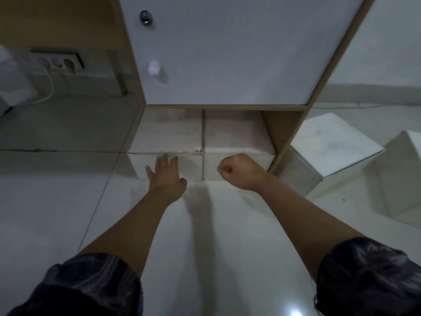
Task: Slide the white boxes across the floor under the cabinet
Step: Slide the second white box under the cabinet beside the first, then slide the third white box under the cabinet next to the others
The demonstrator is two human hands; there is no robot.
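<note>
Two white boxes stand side by side on the floor, their far halves under the cabinet (pixel 223 53). My left hand (pixel 166 173) lies flat with fingers spread against the front face of the left white box (pixel 168 133). My right hand (pixel 239 171) is a closed fist pressed on the front face of the right white box (pixel 237 133). The right box sits next to the cabinet's wooden side panel (pixel 284 131). Two more white boxes, one (pixel 332 142) nearer the cabinet and one (pixel 407 169) at the frame's edge, stand on the floor to the right.
A wall socket (pixel 59 62) with a white cable plugged in is at the left, beside a pale appliance (pixel 13 80). The floor (pixel 205 236) is glossy white tile. The cabinet door has a lock (pixel 145 18) and a round knob (pixel 155 68).
</note>
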